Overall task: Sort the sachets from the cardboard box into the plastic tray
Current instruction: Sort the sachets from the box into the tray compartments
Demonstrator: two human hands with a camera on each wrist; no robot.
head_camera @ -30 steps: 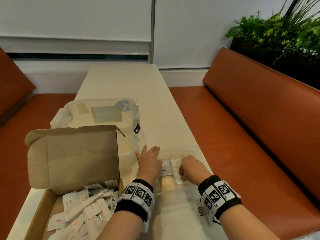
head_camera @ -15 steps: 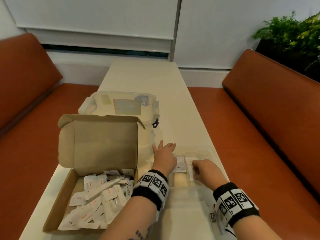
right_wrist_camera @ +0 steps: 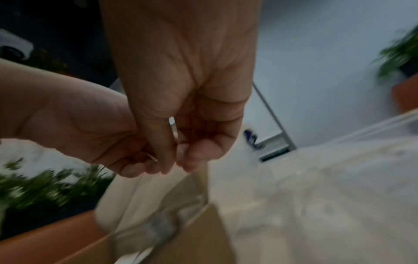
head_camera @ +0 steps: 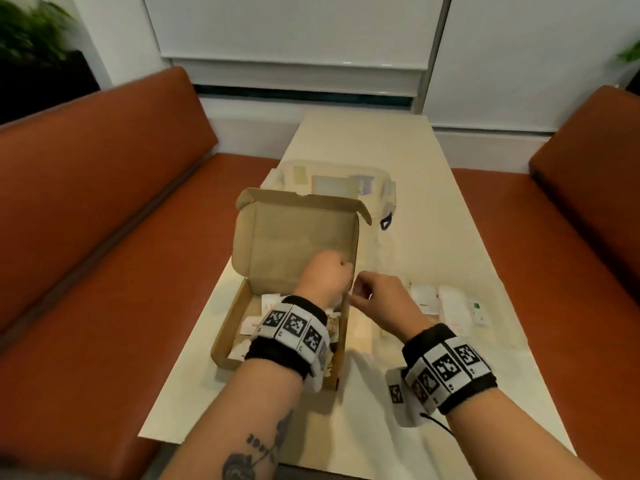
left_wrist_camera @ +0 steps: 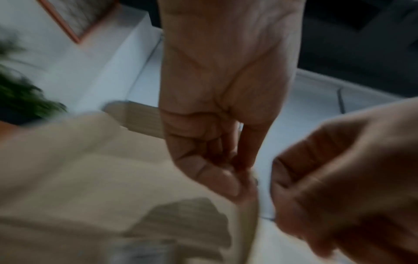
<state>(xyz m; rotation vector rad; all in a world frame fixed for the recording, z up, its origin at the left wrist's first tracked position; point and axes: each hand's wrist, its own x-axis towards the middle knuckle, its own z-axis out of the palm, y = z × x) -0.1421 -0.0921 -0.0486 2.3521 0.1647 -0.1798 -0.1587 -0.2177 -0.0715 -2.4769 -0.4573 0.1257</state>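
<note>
The sachets (head_camera: 268, 318) lie in a loose heap on the floor of the open cardboard box (head_camera: 294, 237), whose lid stands upright at the far side; a few more already sit in the compartments of the clear plastic tray (head_camera: 498, 327) to the right on the table (head_camera: 433, 188). The left hand (head_camera: 325, 277) hangs over the box's right wall, fingers curled in towards the thumb. The right hand (head_camera: 382, 299) is just beside it, above the gap between box and tray, fingers curled likewise. Both wrist views are blurred; whether either grip is clenched on nothing or pinching a thin sachet, I cannot tell.

Judged from this, the step in hand is fetching the next sachets. To do it well, each hand should pick one packet from the top of the heap, pinching it by an edge so that neighbours do not lift with it. Its print should be read before carrying, and it should be laid flat in the compartment that holds its like.

As for writing, one sachet against the box's right wall appears to read "Stevia", partly hidden by the left wristband (head_camera: 294, 329). The tray's sachets carry small dark print and a green mark, too small to read. The lidded plastic container (head_camera: 336, 181) behind the box bears a blue logo, illegible here.
</note>
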